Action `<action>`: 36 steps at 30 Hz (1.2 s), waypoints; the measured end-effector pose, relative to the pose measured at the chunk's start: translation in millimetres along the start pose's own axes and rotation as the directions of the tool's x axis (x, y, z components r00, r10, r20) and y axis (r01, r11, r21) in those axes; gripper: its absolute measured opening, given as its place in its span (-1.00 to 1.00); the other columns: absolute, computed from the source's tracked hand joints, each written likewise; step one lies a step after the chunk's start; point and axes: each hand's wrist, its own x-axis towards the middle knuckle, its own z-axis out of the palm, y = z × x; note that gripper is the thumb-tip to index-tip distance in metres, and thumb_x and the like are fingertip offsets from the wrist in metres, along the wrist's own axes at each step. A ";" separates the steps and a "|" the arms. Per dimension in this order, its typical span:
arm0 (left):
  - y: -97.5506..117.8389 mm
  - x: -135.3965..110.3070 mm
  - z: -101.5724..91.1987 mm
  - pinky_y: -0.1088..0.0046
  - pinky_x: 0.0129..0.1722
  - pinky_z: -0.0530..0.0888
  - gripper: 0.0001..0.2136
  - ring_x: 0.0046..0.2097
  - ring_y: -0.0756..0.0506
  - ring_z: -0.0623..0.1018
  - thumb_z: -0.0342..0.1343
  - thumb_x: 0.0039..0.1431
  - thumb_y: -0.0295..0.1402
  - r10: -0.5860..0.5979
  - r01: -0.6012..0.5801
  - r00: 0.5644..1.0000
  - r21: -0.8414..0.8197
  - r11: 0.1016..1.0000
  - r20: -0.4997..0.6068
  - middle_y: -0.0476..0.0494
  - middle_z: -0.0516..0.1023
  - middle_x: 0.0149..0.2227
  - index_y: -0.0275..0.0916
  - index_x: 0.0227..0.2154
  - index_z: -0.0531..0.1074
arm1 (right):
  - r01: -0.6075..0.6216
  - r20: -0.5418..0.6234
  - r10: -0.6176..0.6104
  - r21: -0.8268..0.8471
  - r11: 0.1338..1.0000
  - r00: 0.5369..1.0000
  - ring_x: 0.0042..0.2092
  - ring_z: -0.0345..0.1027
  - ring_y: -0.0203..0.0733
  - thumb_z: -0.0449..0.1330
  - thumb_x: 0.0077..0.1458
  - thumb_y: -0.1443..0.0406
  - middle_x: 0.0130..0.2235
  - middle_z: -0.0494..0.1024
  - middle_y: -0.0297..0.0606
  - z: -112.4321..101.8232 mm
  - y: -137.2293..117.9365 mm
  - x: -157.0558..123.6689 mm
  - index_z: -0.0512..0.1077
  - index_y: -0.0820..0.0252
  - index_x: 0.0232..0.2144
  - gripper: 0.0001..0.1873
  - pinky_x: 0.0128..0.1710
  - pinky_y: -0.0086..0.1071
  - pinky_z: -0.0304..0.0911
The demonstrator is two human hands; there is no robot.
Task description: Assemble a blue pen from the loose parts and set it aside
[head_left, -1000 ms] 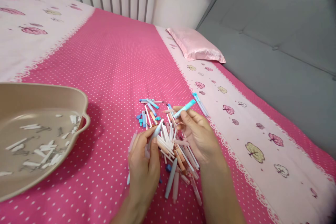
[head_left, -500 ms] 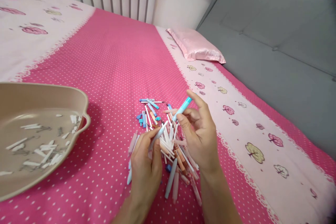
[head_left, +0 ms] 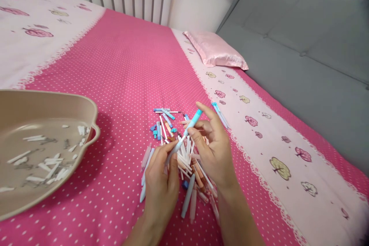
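Note:
My left hand (head_left: 161,178) pinches a pale grey-blue pen barrel (head_left: 175,148) that slants up to the right. My right hand (head_left: 215,144) grips a bright blue pen cap (head_left: 193,120) between thumb and fingers, its index finger stretched along the upper end. Barrel and cap now line up and meet end to end; whether one sits inside the other, I cannot tell. Under both hands lies a heap of pen parts (head_left: 184,159): white sticks, orange and pink pieces, and blue caps. A grey-blue barrel (head_left: 188,196) rests at the near side of the heap.
A beige basin (head_left: 95,113) at the left contains small white pieces. Blue pens (head_left: 220,115) lie beyond my right hand. Everything rests on a pink dotted bedspread (head_left: 123,69). A pink pillow (head_left: 215,48) leans toward the grey padded headboard (head_left: 296,30) at the right.
My right hand has moved left and slightly down, bringing the blue cap against the barrel's tip. The blue pens behind that hand have come into view. My left hand has hardly moved.

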 end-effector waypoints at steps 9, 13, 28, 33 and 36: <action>0.6 0.2 -1.2 0.38 -0.20 0.38 -0.78 -0.17 -0.08 0.48 -0.05 0.21 -0.37 -0.012 0.012 1.000 -0.011 1.000 0.003 -0.11 0.47 -0.20 -0.15 -0.10 0.35 | 0.080 0.054 -0.077 -0.068 0.994 0.996 -0.29 0.35 -0.24 0.06 0.15 0.34 -0.31 0.45 -0.32 2.1 4.8 0.2 0.17 -0.03 0.12 -0.52 -0.26 -0.29 0.33; 1.5 0.4 -1.5 0.39 -0.20 0.38 -0.78 -0.18 -0.08 0.48 -0.04 0.21 -0.37 -0.007 0.007 1.000 0.001 1.000 -0.010 -0.11 0.49 -0.20 -0.15 -0.10 0.35 | 0.080 0.083 -0.075 -0.062 0.995 0.994 -0.29 0.35 -0.24 0.05 0.15 0.35 -0.31 0.46 -0.32 2.8 5.0 0.0 0.12 -0.03 0.15 -0.48 -0.25 -0.29 0.29; 2.3 -0.1 -0.5 0.43 -0.20 0.39 -0.76 -0.19 -0.04 0.48 -0.03 0.20 -0.39 0.025 -0.025 0.999 0.004 1.000 -0.042 -0.05 0.49 -0.13 -0.10 -0.07 0.35 | -0.016 0.208 0.014 0.008 1.000 0.978 -0.21 0.38 -0.23 0.09 0.13 0.33 -0.26 0.49 -0.29 -1.5 6.7 0.3 0.08 0.04 0.17 -0.44 -0.16 -0.29 0.28; 1.4 -0.3 -0.4 0.40 -0.14 0.38 -0.75 -0.14 -0.05 0.48 -0.04 0.21 -0.41 0.042 -0.042 0.998 -0.011 0.999 -0.037 -0.04 0.49 -0.08 -0.08 -0.06 0.35 | -0.046 0.254 0.025 0.079 0.996 0.967 -0.17 0.39 -0.23 0.11 0.12 0.36 -0.18 0.50 -0.27 -1.7 9.7 1.0 0.09 0.00 0.17 -0.43 -0.11 -0.27 0.27; 0.8 -0.5 -0.2 0.38 -0.13 0.38 -0.74 -0.13 -0.06 0.48 -0.04 0.21 -0.41 0.037 -0.037 0.999 -0.027 0.999 -0.030 -0.04 0.48 -0.07 -0.07 -0.06 0.34 | -0.071 0.283 0.036 0.117 0.991 0.959 -0.13 0.39 -0.21 0.11 0.11 0.38 -0.15 0.51 -0.26 -2.0 11.4 1.4 0.10 0.01 0.17 -0.42 -0.07 -0.23 0.27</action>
